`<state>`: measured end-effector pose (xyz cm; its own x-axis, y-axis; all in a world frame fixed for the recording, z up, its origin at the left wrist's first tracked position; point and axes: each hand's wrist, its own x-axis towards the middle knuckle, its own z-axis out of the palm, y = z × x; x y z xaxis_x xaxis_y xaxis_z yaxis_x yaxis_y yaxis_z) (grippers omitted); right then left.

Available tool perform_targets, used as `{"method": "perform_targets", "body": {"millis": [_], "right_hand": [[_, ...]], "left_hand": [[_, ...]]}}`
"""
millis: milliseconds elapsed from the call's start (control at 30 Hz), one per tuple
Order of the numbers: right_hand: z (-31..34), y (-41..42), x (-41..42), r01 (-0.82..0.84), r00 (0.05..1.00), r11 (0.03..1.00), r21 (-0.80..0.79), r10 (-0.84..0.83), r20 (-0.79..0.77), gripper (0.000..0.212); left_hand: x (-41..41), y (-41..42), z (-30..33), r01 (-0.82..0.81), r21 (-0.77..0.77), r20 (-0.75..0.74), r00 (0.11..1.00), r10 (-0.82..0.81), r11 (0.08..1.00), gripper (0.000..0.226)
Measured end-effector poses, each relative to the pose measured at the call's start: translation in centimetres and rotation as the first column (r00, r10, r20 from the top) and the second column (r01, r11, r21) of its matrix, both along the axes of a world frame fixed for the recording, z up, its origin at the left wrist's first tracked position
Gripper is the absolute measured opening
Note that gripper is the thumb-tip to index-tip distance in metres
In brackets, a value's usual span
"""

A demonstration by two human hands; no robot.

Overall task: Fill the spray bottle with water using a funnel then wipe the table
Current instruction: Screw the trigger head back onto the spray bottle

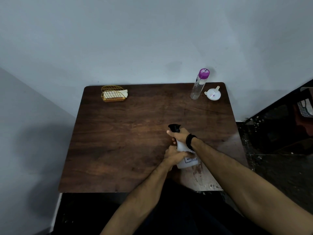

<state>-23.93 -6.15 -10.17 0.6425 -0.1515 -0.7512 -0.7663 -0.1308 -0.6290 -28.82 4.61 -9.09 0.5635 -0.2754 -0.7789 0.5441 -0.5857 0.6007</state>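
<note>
The left hand (174, 156) is grasping the translucent white plastic spray bottle (186, 158) body; above it, the right hand (180, 135) is gripping the black trigger head (174, 128), probably twisting; keeping the bottle upright seems wise.

You're looking down at a dark wooden table (118, 133) sitting pushed against a pale grey wall (152, 39), with a second wall (25, 124) closing in on your left. Off to your right, dark speckled flooring (274, 158) is showing, and dim light is glaring off the tabletop's near right corner.
</note>
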Motion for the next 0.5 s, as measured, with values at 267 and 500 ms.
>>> {"method": "perform_targets", "body": {"millis": [267,500], "right_hand": [[0.37,-0.11,0.09,-0.068,0.996,0.995,0.079,0.072,-0.043,0.027],[0.49,0.76,0.11,-0.058,0.993,0.979,0.194,0.037,0.108,0.027]], "left_hand": [[-0.38,0.36,-0.11,0.009,-0.013,0.0,1.0,-0.009,1.0,0.057],[-0.43,1.0,-0.2,0.045,0.001,0.091,0.995,-0.045,0.999,0.062]]}}
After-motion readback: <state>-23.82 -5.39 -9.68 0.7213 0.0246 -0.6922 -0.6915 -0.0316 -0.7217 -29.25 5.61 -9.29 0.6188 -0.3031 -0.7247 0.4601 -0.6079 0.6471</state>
